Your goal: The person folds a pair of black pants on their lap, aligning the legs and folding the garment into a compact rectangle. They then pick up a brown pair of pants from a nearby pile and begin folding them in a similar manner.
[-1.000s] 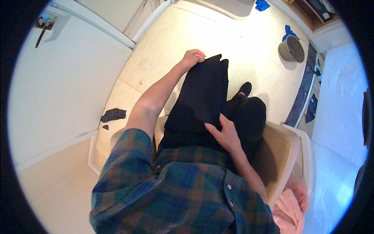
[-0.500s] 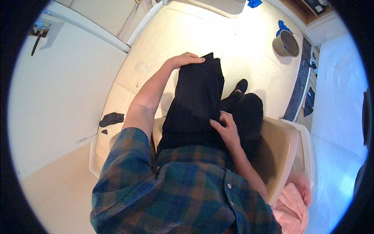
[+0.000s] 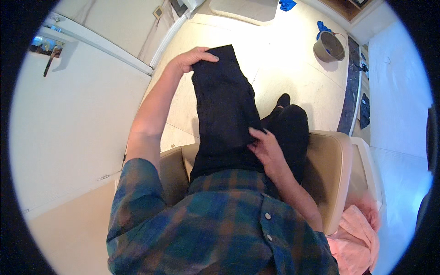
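The black cloth point(image 3: 222, 101) lies lengthwise over the lap, its far end held out above the floor point(image 3: 316, 89). The left hand point(image 3: 195, 58) is closed on the far left corner, thumb on top and fingers beneath. The right hand point(image 3: 267, 149) is partly curled at the right edge near the lap; blur prevents confirming whether it grips the fabric.

Risks noted. The far right corner has no hand on it; if the left pinch slackens, that end is likely to sag or fold under, and may reach the floor. Should the right hand be only resting there, a pull from the left could drag the near part askew. The cloth closely matches the dark trousers point(image 3: 295, 123), so its edge is hard to pick out; the right fingers could catch trouser fabric along with it.
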Demonstrator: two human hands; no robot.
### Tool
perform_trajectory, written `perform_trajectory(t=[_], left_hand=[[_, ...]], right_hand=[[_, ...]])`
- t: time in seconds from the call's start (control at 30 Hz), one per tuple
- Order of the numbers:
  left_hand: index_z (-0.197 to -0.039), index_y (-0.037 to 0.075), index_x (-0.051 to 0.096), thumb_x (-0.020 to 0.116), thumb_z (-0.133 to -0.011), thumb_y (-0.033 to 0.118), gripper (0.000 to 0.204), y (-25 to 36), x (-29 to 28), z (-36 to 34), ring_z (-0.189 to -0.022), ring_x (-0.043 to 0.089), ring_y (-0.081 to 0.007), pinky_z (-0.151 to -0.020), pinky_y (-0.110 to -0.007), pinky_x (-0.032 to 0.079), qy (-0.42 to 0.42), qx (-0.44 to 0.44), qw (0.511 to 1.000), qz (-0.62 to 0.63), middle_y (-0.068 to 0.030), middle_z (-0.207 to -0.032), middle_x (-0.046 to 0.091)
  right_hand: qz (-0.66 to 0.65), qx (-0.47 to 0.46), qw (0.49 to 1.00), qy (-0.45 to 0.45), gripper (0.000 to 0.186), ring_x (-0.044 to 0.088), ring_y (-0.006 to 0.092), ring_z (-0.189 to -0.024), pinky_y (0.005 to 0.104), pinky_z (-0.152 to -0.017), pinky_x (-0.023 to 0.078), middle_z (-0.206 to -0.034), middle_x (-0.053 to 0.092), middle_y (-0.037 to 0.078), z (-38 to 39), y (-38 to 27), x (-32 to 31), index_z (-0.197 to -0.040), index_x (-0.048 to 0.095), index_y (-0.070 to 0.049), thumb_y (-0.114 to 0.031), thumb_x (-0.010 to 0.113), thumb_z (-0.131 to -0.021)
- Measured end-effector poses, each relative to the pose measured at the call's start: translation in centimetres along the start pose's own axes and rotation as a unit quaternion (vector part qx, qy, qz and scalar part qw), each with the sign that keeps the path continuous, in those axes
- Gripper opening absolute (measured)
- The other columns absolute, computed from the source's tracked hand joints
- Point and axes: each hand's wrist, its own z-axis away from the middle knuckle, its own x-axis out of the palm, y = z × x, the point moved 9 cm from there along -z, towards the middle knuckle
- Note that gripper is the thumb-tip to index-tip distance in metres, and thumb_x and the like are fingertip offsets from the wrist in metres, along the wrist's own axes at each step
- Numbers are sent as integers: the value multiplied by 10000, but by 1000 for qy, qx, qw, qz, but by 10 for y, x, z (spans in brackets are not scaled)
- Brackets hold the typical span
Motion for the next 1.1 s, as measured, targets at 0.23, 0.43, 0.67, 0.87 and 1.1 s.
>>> perform_trajectory(t=[0.23,0.43,0.67,0.87,1.1], left_hand=[[-1068,-3,644,733,-790,95,308,97,-4,86,-968,654,-197,-899,-320,537,42,124,978,163,-121,-1042,677],[-1036,-34,638,652,-859,58,200,129,61,162,-940,677,-247,-868,-355,563,69,175,936,297,-170,-1026,678],[-1039,-47,619,656,-856,74,222,77,84,124,-890,676,-273,-800,-369,578,119,82,951,274,-160,-1006,676],[-1250,-62,507,628,-801,21,472,97,98,136,-1021,632,-277,-910,-370,540,113,116,959,233,-190,-1149,604],[-1275,-78,490,652,-735,67,582,115,110,140,-946,648,-246,-859,-354,546,134,177,963,152,-183,-1119,615]], right_hand=[[-115,-179,976,-56,310,658,261,-995,424,-899,540,-1082,677,133,26,-114,-3,-1114,624,-13,-121,662,-826],[-17,-397,918,-10,455,601,277,-1135,441,-1005,480,-1215,622,163,108,-182,-16,-1278,527,-18,-182,660,-875],[-153,-185,958,-157,508,567,226,-1167,389,-1018,452,-1228,609,105,61,-70,-18,-1336,472,-14,-317,601,-949],[6,-315,949,18,349,585,140,-1052,284,-951,459,-1152,632,80,75,-110,-51,-1278,530,-29,-126,586,-947],[267,-462,821,202,412,588,236,-1007,355,-929,447,-1101,642,160,122,-149,-74,-1219,537,34,-272,568,-944]])
